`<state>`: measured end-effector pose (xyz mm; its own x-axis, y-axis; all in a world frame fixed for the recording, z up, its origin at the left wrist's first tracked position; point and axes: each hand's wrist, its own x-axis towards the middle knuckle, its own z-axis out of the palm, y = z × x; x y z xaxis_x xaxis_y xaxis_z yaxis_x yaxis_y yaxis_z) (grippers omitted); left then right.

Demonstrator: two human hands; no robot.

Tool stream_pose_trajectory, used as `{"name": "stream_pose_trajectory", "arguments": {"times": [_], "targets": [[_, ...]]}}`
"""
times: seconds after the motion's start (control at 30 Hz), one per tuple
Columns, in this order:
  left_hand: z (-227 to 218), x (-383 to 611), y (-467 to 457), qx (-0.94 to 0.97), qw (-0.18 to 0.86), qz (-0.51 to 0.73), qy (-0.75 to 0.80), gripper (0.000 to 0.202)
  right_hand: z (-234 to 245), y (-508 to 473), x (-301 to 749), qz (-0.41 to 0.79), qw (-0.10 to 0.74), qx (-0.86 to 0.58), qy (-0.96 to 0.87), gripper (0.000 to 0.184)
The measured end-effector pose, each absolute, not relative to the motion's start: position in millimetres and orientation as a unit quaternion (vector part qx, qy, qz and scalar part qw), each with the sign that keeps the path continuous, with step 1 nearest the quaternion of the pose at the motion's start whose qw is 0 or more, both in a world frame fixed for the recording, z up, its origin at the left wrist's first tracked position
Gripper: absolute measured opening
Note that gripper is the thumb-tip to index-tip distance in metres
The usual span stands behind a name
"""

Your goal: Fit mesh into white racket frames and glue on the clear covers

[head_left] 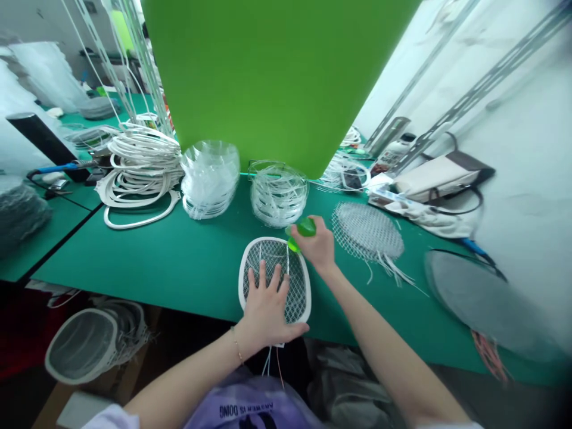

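Observation:
A white oval frame with a wire mesh (276, 275) lies on the green table (179, 262) near its front edge. My left hand (267, 307) rests flat on the mesh with fingers spread, pressing it down. My right hand (318, 244) is closed round a small green tool (302, 231) at the frame's upper right rim. Thin wires trail from the frame's lower end over the table edge.
Behind stand stacks of white frames (140, 164), clear plastic pieces (209, 177) and wire rings (279, 192). A pile of loose mesh (367, 231) lies right of my hand, a dark round mesh (473, 295) farther right. A green panel (272, 77) hangs overhead. A box of assembled frames (89, 342) sits below.

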<state>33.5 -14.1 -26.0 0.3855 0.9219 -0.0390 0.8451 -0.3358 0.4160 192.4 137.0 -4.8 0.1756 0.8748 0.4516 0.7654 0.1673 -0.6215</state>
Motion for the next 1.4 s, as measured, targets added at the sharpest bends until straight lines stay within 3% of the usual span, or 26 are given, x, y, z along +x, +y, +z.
{"name": "stream_pose_trajectory", "arguments": {"times": [0.07, 0.23, 0.3, 0.37, 0.53, 0.87, 1.17, 1.27, 1.37, 1.4], "targets": [[-28, 39, -15, 0.806, 0.190, 0.113, 0.549, 0.104, -3, 143, 182, 0.075, 0.386, -0.638, -0.662, 0.045], [-30, 39, -16, 0.818, 0.207, 0.137, 0.519, 0.075, 0, 146, 138, 0.098, 0.426, -0.528, -0.728, 0.045], [-28, 37, -15, 0.828, 0.217, 0.132, 0.499, 0.069, -1, 149, 119, 0.121, 0.382, -0.526, -0.750, 0.045], [-26, 36, -15, 0.832, 0.228, 0.132, 0.489, 0.068, 1, 154, 105, 0.128, 0.337, -0.529, -0.768, 0.043], [-25, 36, -16, 0.818, 0.227, 0.155, 0.505, 0.064, 7, 141, 82, 0.159, 0.376, -0.455, -0.791, 0.039], [-30, 37, -20, 0.835, 0.197, 0.159, 0.489, 0.067, 13, 64, 77, 0.178, 0.305, -0.385, -0.853, 0.036], [-36, 40, -21, 0.842, 0.201, 0.142, 0.481, 0.058, 8, 18, 77, 0.180, 0.262, -0.405, -0.857, 0.029], [-24, 37, -26, 0.844, 0.195, 0.178, 0.467, 0.063, 19, 33, 94, 0.190, 0.340, -0.421, -0.819, 0.027], [-8, 21, -33, 0.829, 0.196, 0.237, 0.467, 0.053, 29, 82, 140, 0.057, 0.517, -0.560, -0.645, 0.032], [-4, 13, -34, 0.809, 0.195, 0.259, 0.490, 0.047, 30, 103, 158, 0.008, 0.538, -0.602, -0.590, 0.038]]}}
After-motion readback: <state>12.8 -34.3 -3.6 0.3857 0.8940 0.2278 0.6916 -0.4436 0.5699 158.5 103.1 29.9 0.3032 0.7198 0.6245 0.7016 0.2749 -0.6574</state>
